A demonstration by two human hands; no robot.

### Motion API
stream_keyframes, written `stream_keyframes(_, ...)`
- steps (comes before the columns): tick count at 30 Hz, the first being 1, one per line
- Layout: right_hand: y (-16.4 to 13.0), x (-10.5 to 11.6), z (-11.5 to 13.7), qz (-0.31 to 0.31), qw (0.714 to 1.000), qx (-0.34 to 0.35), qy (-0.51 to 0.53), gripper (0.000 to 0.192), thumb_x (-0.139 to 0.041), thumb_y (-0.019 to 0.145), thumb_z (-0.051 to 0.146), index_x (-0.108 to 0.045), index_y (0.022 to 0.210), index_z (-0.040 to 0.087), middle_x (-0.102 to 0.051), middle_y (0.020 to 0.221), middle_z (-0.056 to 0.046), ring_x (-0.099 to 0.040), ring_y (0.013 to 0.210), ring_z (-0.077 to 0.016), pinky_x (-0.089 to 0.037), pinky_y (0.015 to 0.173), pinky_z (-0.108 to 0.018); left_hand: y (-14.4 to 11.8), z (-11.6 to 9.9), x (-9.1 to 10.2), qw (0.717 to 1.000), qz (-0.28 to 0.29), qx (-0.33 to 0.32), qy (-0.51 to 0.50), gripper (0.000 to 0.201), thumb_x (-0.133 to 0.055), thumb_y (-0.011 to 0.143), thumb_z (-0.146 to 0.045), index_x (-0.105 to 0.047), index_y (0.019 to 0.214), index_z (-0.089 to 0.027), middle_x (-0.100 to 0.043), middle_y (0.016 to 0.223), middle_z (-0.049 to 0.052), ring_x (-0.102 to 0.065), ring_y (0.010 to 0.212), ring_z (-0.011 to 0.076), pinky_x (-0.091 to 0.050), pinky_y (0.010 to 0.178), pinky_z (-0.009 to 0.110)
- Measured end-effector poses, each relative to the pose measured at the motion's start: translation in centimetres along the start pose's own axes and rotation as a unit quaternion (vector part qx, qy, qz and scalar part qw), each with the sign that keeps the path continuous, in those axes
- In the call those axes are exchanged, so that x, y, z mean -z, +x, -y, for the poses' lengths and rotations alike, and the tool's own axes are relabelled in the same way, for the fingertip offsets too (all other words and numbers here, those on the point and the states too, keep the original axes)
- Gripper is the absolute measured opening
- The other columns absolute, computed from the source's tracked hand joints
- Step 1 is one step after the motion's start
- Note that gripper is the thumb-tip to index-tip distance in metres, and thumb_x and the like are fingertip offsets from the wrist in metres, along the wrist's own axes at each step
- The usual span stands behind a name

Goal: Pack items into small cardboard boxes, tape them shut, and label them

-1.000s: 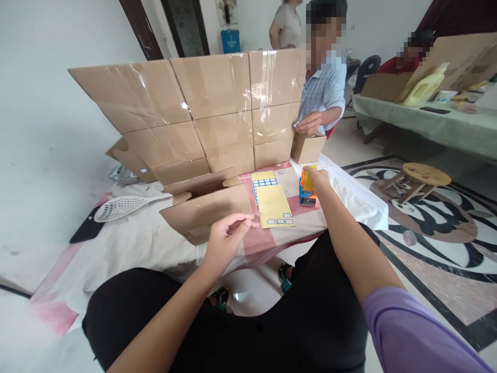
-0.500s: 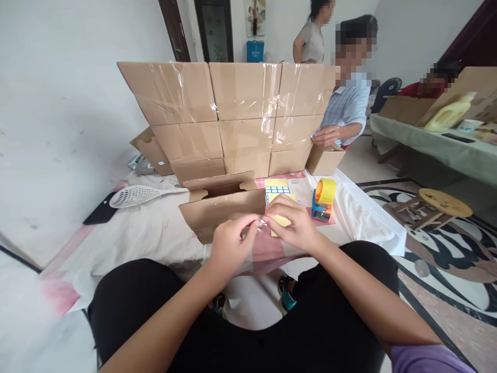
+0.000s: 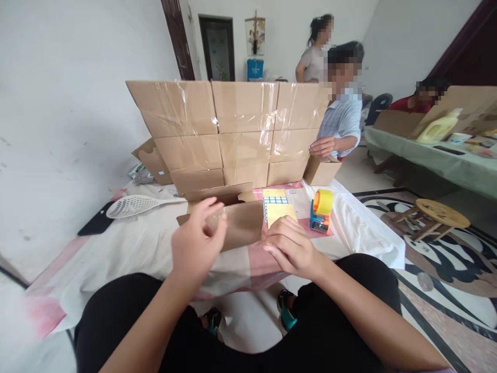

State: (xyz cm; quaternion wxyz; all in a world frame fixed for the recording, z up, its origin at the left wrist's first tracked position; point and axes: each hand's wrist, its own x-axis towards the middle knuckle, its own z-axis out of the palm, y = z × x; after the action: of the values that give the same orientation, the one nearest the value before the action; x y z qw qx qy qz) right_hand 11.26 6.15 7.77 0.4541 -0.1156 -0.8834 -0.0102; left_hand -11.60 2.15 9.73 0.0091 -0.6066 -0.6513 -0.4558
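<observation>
My left hand (image 3: 198, 243) is raised with its fingers apart and slightly blurred, just in front of an open cardboard box (image 3: 240, 225) lying on the cloth-covered table (image 3: 361, 228). It holds nothing. My right hand (image 3: 291, 247) rests near the table's front edge with its fingers curled; what is inside them is hidden. Just beyond its knuckles lies a yellow label sheet (image 3: 281, 211), with a second sheet of blue-edged labels (image 3: 274, 197) behind. A blue and orange tape dispenser (image 3: 320, 210) with a yellow roll stands to the right of the sheets.
A wall of taped cardboard boxes (image 3: 240, 129) stands across the back of the table. A white mesh swatter (image 3: 132, 205) lies at the left. A person's hand (image 3: 322, 147) rests on a small box (image 3: 320, 171). A green table (image 3: 427, 155) and a wooden stool (image 3: 440, 212) are at the right.
My right hand left the tape dispenser and met my left hand over a small clear piece. The hands have since parted, the left lifting toward the open box. The camera tilted up.
</observation>
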Motion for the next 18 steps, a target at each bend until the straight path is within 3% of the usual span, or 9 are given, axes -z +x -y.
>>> stream_keyframes(1,0.1,0.1,-0.1,-0.002,1.000,-0.016,0.009,0.010,-0.060,0.094,0.009,-0.057,0.097,0.019,-0.063,0.087,-0.007,-0.054,0.081,-0.0200,-0.044,0.073,-0.037,0.8,1.1,0.0,0.998,-0.034,-0.021,0.040,0.041,-0.061,0.092,-0.037,-0.059,0.131,-0.025,-0.073,0.129,0.006,-0.073,0.091,0.0232,-0.056,0.088,0.041)
stream_keyframes(3,0.3,0.5,-0.2,0.003,0.998,-0.054,0.024,0.010,-0.058,0.095,0.010,-0.056,0.097,0.020,-0.063,0.089,-0.007,-0.055,0.083,-0.0203,-0.045,0.077,-0.038,2.4,3.5,-0.3,0.992,-0.056,-0.058,0.101,0.049,-0.060,0.092,-0.039,-0.056,0.138,-0.021,-0.054,0.153,0.011,-0.057,0.131,0.0343,-0.045,0.110,0.051)
stream_keyframes(5,0.5,0.8,-0.4,0.014,0.995,-0.086,0.037,0.010,-0.054,0.096,0.011,-0.054,0.097,0.021,-0.063,0.094,-0.008,-0.055,0.088,-0.0213,-0.046,0.080,-0.040,3.8,5.7,-0.8,0.989,-0.032,-0.050,0.135,0.061,-0.058,0.092,-0.042,-0.048,0.147,-0.019,-0.038,0.164,0.012,-0.039,0.146,0.0399,-0.036,0.117,0.058)
stream_keyframes(7,0.6,0.8,-0.5,0.031,0.993,-0.106,0.043,0.010,-0.052,0.097,0.012,-0.053,0.098,0.021,-0.063,0.102,-0.009,-0.056,0.094,-0.0221,-0.047,0.084,-0.041,4.5,7.3,-1.4,0.989,0.025,-0.032,0.142,0.066,-0.053,0.094,-0.043,-0.041,0.154,-0.019,-0.035,0.166,0.012,-0.034,0.149,0.0410,-0.035,0.117,0.060)
stream_keyframes(9,0.7,0.7,-0.4,0.054,0.991,-0.111,0.048,0.011,-0.052,0.096,0.012,-0.052,0.101,0.022,-0.063,0.107,-0.009,-0.056,0.098,-0.0223,-0.046,0.088,-0.041,4.7,8.0,-1.7,0.987,0.069,-0.025,0.143,0.063,-0.049,0.095,-0.043,-0.042,0.154,-0.021,-0.040,0.163,0.012,-0.037,0.148,0.0396,-0.037,0.115,0.059)
stream_keyframes(13,1.1,0.5,0.2,0.088,0.986,-0.128,0.058,0.011,-0.051,0.097,0.013,-0.053,0.101,0.022,-0.063,0.092,-0.004,-0.055,0.086,-0.0193,-0.045,0.082,-0.037,4.1,7.7,-2.0,0.980,0.103,-0.061,0.156,0.041,-0.047,0.097,-0.037,-0.066,0.132,-0.025,-0.065,0.141,0.008,-0.054,0.136,0.0329,-0.037,0.115,0.057)
stream_keyframes(15,2.0,0.4,0.4,0.092,0.977,-0.172,0.087,0.008,-0.052,0.098,0.015,-0.055,0.098,0.022,-0.061,0.086,-0.002,-0.055,0.080,-0.0174,-0.044,0.076,-0.034,3.8,7.3,-2.3,0.974,0.137,-0.092,0.153,0.039,-0.041,0.099,-0.030,-0.071,0.123,-0.024,-0.069,0.137,0.007,-0.057,0.133,0.0292,-0.038,0.116,0.053)
stream_keyframes(18,4.0,-0.3,-0.3,0.093,0.938,-0.267,0.200,0.004,-0.054,0.098,0.022,-0.056,0.096,0.022,-0.062,0.084,-0.001,-0.057,0.078,-0.0156,-0.043,0.071,-0.030,3.5,7.0,-2.6,0.966,0.160,-0.126,0.160,0.043,-0.038,0.102,-0.028,-0.071,0.127,-0.018,-0.065,0.142,0.010,-0.055,0.137,0.0292,-0.041,0.114,0.050)
